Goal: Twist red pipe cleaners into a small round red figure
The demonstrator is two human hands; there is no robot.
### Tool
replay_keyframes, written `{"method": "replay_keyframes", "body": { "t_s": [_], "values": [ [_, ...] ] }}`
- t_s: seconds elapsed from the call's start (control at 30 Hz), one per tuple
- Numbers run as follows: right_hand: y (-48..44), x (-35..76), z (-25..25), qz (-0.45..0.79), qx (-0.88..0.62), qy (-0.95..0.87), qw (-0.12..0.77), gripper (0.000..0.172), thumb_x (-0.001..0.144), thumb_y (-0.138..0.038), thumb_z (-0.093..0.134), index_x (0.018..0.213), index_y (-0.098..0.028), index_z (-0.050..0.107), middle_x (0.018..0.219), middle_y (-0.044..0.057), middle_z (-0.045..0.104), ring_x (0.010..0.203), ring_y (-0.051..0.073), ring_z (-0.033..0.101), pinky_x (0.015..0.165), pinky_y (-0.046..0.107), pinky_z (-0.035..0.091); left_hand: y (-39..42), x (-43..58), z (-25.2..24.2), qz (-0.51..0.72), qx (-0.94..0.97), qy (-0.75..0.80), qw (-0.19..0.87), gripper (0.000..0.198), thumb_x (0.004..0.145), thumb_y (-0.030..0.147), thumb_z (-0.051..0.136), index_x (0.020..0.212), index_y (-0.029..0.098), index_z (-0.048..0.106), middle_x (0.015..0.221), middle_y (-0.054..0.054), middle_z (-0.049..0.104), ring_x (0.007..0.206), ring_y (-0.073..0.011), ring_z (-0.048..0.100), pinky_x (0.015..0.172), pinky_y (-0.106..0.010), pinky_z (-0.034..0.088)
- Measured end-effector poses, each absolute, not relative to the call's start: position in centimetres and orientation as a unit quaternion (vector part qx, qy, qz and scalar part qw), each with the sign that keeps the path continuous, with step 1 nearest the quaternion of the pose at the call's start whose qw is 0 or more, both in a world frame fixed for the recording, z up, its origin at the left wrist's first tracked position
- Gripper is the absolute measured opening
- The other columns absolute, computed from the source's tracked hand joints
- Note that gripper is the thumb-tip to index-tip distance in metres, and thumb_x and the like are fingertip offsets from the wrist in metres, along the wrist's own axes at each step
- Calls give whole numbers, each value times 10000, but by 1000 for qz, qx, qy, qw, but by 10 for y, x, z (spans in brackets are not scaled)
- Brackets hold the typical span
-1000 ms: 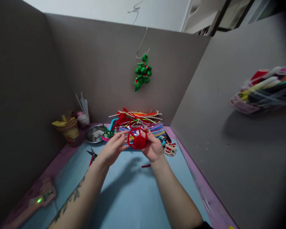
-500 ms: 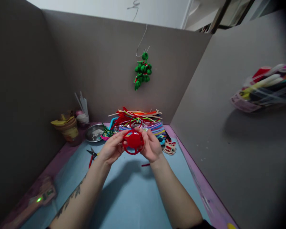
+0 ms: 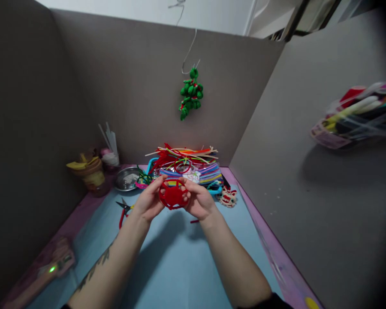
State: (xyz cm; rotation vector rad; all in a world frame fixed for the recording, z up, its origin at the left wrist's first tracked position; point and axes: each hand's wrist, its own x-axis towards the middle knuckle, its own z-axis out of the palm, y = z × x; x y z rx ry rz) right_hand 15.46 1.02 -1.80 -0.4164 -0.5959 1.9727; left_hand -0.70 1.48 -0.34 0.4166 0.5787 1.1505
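Between fingers point(image 3: 155, 185) — one red openwork disc point(image 3: 173, 195)

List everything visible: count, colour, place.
Table: 1, pink, below
Mat: 1, blue, on table
Openwork piece: 1, red, centre
Tray: 1, blue, back centre
Pipe cleaners: many, multicoloured, in tray
Pliers: 1, red, mat's left
Strip: 1, red, on mat
Glue gun: 1, pink, near left
Pot: 1, tan, back left
Sticks: several, white, near pot
Dish: 1, silver, near pot
Face ornament: 1, cream-red, back right
Panels: 3, grey, surrounding
Hanging ornament: 1, green, back panel
Basket: 1, pink, right panel
Left hand, right hand: 2, bare, holding piece
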Motion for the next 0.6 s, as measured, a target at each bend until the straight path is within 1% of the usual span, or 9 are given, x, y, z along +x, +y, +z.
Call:
{"method": "replay_keyframes", "body": {
  "t_s": [0.1, 0.17, 0.23, 0.3, 0.37, 0.43, 0.5, 0.53, 0.6],
  "values": [
    [11, 154, -20, 819, -168, -258, 483, 232, 731, -123, 628, 959, -167, 640, 621, -47, 663, 500, 63, 567, 549, 156, 499, 14, -7, 1, 526, 168, 279, 786, 68, 860, 171, 595, 837, 152, 657, 602, 16, 637, 535, -92, 621, 610, -218, 552],
    [12, 154, -21, 820, -181, -262, 476, 174, 799, -199, 608, 966, -172, 647, 717, -19, 713, 606, 95, 641, 654, 216, 545, 15, -7, 1, 508, 177, 297, 789, 96, 869, 164, 580, 815, 147, 657, 609, 6, 644, 530, -89, 620, 597, -203, 546],
    [14, 154, -23, 827, -198, -261, 457, 191, 857, -285, 577, 970, -154, 657, 778, 17, 736, 694, 126, 686, 710, 257, 561, 16, -7, -2, 483, 191, 315, 794, 95, 856, 154, 593, 796, 130, 661, 635, -18, 663, 534, -99, 625, 584, -206, 544],
    [16, 155, -27, 836, -220, -257, 431, 221, 877, -306, 566, 967, -131, 666, 763, 32, 740, 657, 125, 688, 661, 241, 563, 17, -8, -6, 462, 210, 323, 799, 76, 833, 147, 620, 783, 115, 669, 665, -43, 680, 534, -109, 627, 564, -210, 539],
    [19, 157, -31, 836, -235, -255, 424, 172, 861, -255, 597, 950, -128, 671, 714, 15, 734, 550, 100, 655, 571, 203, 545, 17, -9, -9, 455, 238, 319, 797, 45, 808, 145, 651, 798, 112, 680, 699, -57, 694, 553, -119, 635, 567, -215, 537],
    [20, 158, -33, 836, -232, -254, 428, 125, 836, -202, 630, 935, -138, 671, 686, -7, 726, 495, 83, 629, 537, 188, 535, 17, -11, -12, 463, 264, 307, 788, 60, 788, 145, 677, 840, 118, 692, 750, -63, 706, 608, -125, 653, 611, -218, 544],
    [20, 158, -33, 836, -220, -251, 437, 126, 836, -223, 642, 928, -140, 669, 705, -5, 731, 534, 87, 652, 578, 198, 550, 17, -13, -13, 475, 280, 301, 778, 122, 773, 152, 699, 892, 125, 699, 812, -72, 716, 659, -133, 665, 642, -224, 545],
    [19, 157, -32, 833, -219, -249, 443, 134, 838, -247, 647, 917, -141, 669, 721, 1, 735, 571, 95, 669, 608, 207, 559, 17, -14, -12, 477, 286, 303, 774, 146, 763, 159, 713, 906, 130, 701, 825, -71, 717, 648, -126, 658, 631, -219, 539],
    [16, 156, -29, 823, -227, -253, 456, 155, 815, -282, 675, 888, -145, 666, 746, 9, 740, 636, 114, 691, 647, 224, 564, 16, -15, -10, 474, 300, 310, 768, 172, 738, 175, 745, 901, 136, 702, 788, -53, 710, 557, -91, 611, 563, -195, 506]
  ]
}}
